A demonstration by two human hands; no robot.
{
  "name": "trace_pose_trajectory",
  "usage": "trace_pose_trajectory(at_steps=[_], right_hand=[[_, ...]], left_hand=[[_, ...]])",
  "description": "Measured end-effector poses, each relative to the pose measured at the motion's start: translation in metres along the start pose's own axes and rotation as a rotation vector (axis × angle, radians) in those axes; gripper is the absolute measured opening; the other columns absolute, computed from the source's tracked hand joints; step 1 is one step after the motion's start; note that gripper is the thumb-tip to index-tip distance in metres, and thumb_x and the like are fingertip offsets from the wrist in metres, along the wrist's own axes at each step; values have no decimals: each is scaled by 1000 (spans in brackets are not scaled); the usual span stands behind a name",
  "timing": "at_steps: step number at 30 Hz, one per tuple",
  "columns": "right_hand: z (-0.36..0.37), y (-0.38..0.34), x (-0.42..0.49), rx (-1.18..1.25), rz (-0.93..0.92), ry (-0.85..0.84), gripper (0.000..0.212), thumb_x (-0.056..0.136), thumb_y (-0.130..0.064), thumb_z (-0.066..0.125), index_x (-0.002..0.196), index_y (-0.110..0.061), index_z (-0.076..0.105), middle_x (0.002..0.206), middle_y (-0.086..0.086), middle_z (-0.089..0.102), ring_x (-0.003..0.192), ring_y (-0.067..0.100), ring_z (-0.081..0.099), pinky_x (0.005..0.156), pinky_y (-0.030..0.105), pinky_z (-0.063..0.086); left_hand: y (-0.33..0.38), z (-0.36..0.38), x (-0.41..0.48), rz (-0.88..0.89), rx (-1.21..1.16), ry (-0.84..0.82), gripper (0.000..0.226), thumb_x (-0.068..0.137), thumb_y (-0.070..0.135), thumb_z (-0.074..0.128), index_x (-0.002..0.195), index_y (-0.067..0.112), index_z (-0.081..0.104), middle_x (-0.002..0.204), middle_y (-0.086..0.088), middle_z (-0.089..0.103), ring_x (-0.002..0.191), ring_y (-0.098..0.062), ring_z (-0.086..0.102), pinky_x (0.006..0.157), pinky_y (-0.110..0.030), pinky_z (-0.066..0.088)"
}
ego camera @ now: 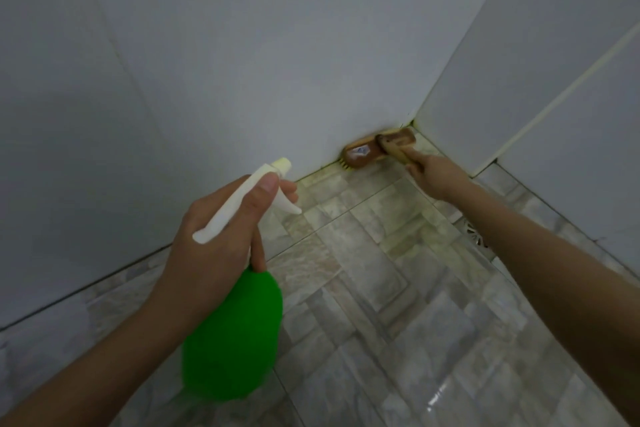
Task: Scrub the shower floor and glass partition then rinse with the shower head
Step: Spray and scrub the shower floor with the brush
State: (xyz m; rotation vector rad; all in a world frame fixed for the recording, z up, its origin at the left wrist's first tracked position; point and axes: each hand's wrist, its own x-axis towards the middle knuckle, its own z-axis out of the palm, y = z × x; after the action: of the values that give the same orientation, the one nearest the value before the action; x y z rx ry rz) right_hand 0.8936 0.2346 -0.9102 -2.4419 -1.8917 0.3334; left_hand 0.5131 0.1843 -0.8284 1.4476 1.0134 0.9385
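Observation:
A brown wooden scrub brush (367, 153) with yellowish bristles lies against the foot of the white wall, in the far corner of the tiled shower floor (398, 305). My right hand (434, 173) grips its handle, arm stretched out, index finger laid along the handle. My left hand (221, 232) holds a spray bottle (232, 333) with a green body and a white trigger head, thumb on top of the head, fingers around the neck. The nozzle points toward the corner. The floor near the brush looks yellowish and wet.
White tiled walls (242, 62) meet at the corner. A metal floor drain (476, 234) sits partly hidden behind my right forearm. A pale strip (568, 97) runs up the right wall. Grey patterned tiles gleam at the lower right.

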Motion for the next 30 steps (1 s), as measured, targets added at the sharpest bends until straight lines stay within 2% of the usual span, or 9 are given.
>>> trace_pose_trajectory(at_steps=[3,6,12,14,18,22,25,27,30], right_hand=[[-10,3,5,-55,88,-44,47,101,-29,41,147,-24,36,117,23,61,104,38,58,85,37,44],[-8,-11,-3,17,-2,-50,47,100,-25,44,146,-24,37,125,20,59,110,36,57,90,36,43],[-51,-14,-79,-201,-54,-388,43,101,-34,38,145,-35,37,107,5,65,92,23,62,81,30,46],[-53,-26,-80,-223,-53,-328,43,102,-34,36,145,-32,38,111,7,64,96,24,61,79,28,42],[-15,-62,-44,59,-105,-140,43,101,-29,41,144,-29,40,115,7,62,103,26,58,76,25,35],[-33,-45,-50,-5,-118,-256,43,101,-28,43,143,-31,41,113,4,61,105,26,57,76,23,32],[-52,-30,-77,-97,-42,-392,44,101,-34,42,144,-39,39,92,-5,56,84,19,56,74,28,37],[-42,-43,-79,-113,-61,-335,43,101,-32,43,143,-38,39,84,-5,56,77,18,54,72,28,37],[-7,-75,-62,31,-162,-189,45,100,-29,44,145,-35,37,94,5,62,90,27,61,69,24,32]], left_hand=[[1,4,2,5,-3,6,33,88,61,48,88,44,76,90,-24,72,41,-17,51,50,-20,46],[0,9,5,-4,7,-5,34,87,63,47,92,45,76,92,-28,70,42,-20,51,50,-23,46],[-2,11,3,2,18,-28,38,84,68,46,94,45,76,92,-31,70,41,-22,51,52,-26,47],[-1,9,4,14,26,-1,36,85,66,46,92,47,75,90,-27,71,40,-21,51,51,-22,46],[-2,13,4,18,43,-17,36,86,66,45,94,47,75,91,-32,69,41,-21,51,52,-22,46],[0,10,-1,26,54,-18,36,86,66,45,93,46,75,89,-31,69,41,-21,52,50,-23,46],[0,-1,-5,22,66,-1,38,86,65,45,93,44,75,88,-26,71,40,-20,51,49,-21,46],[-1,-7,-8,19,62,24,37,86,65,45,92,45,75,88,-22,73,39,-19,51,48,-22,45],[-7,-10,-11,-6,75,25,39,85,68,45,94,45,76,90,-24,72,40,-19,51,49,-21,46]])
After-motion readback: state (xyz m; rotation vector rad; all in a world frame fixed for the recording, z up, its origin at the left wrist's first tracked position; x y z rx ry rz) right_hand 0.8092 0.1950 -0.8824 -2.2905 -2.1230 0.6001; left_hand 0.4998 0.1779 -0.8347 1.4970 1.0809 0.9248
